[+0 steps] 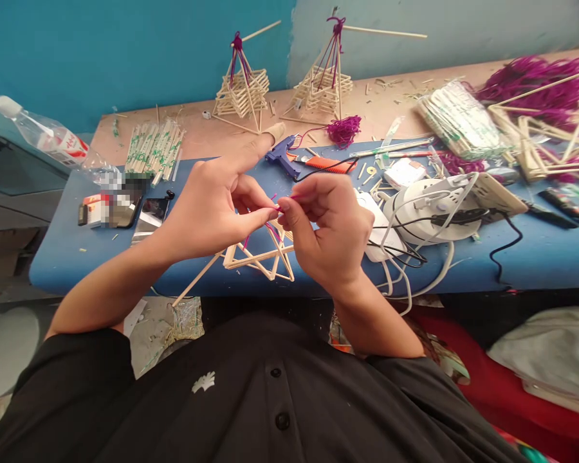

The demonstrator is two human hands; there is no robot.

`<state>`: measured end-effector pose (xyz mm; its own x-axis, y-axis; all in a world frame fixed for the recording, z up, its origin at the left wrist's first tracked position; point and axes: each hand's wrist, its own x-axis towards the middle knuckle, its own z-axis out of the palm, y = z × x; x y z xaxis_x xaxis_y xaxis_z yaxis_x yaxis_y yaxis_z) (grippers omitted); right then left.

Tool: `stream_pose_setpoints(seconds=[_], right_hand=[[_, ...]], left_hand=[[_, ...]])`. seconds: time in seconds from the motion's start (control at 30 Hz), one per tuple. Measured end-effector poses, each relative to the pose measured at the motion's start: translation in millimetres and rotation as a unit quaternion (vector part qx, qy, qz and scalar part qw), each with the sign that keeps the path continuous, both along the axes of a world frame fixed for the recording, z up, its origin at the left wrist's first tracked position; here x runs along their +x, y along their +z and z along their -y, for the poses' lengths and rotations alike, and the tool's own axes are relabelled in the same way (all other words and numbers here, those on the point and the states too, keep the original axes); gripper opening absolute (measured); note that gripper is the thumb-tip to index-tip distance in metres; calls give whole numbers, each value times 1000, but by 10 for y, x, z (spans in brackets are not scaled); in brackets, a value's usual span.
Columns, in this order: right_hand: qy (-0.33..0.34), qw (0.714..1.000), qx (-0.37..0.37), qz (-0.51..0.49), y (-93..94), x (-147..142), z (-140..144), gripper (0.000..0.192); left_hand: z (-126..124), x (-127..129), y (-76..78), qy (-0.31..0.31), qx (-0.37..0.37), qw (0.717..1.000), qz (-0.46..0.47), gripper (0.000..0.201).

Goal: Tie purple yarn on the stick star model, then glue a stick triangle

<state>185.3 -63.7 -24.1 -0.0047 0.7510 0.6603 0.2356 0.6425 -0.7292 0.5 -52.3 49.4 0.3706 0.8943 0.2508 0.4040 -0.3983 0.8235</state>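
Observation:
My left hand (212, 199) and my right hand (330, 228) meet over the front edge of a blue table (67, 251). Both pinch a thin purple thread (282, 207) between thumb and fingers. The thread runs down to a small frame of wooden sticks (265, 254) that hangs just below my hands, with one long stick slanting down to the left. My left index finger wears a tan tape wrap and points away toward the back.
A blue glue gun (282, 157), an orange comb and a purple yarn bundle (343, 130) lie behind my hands. Two finished stick towers (241, 87) (325, 80) stand at the back. White cables and a power strip (429, 206) are at right; chopstick packs (154, 149) and a plastic bottle (48, 138) at left.

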Motion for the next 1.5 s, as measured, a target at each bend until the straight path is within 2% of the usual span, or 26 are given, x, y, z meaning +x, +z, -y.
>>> stream_pose_setpoints(seconds=[0.1, 0.2, 0.33, 0.43, 0.7, 0.9, 1.0, 1.13, 1.23, 1.33, 1.4, 1.5], right_hand=[[40, 997, -33, -62, -20, -45, 3, 33], [44, 995, -20, -84, 4, -74, 25, 31], [13, 999, 3, -42, 81, -79, 48, 12], [-5, 999, 24, -28, 115, -82, 51, 6], [-84, 991, 94, 34, 117, -149, 62, 12], [-138, 970, 171, 101, 79, -207, 54, 21], [-160, 961, 178, 137, 43, -219, 53, 23], [-147, 969, 130, 152, 64, -212, 64, 16], [-78, 988, 70, 109, 130, -183, 72, 13], [-3, 998, -20, 55, 190, -144, 65, 11], [48, 995, -90, 13, 208, -122, 48, 8], [118, 973, -191, -60, 206, -104, 7, 9]], left_hand=[[-17, 9, -30, 24, -20, 999, 23, 78], [-16, 6, -32, 35, -34, 998, 47, 78], [29, -26, -7, 36, -28, 998, 45, 75], [67, -63, -17, 36, -18, 998, 43, 78], [116, -62, -112, 20, -33, 995, 97, 97], [120, -57, -108, 28, -47, 994, 96, 107], [122, -71, -120, 27, -45, 994, 97, 108], [149, -88, -121, 47, -6, 995, 91, 106], [170, -74, -123, 76, 56, 992, 80, 93], [177, -44, -157, 102, 88, 988, 71, 82], [178, -31, -198, 102, 108, 987, 64, 75], [177, -36, -253, 97, 140, 985, 41, 63]])
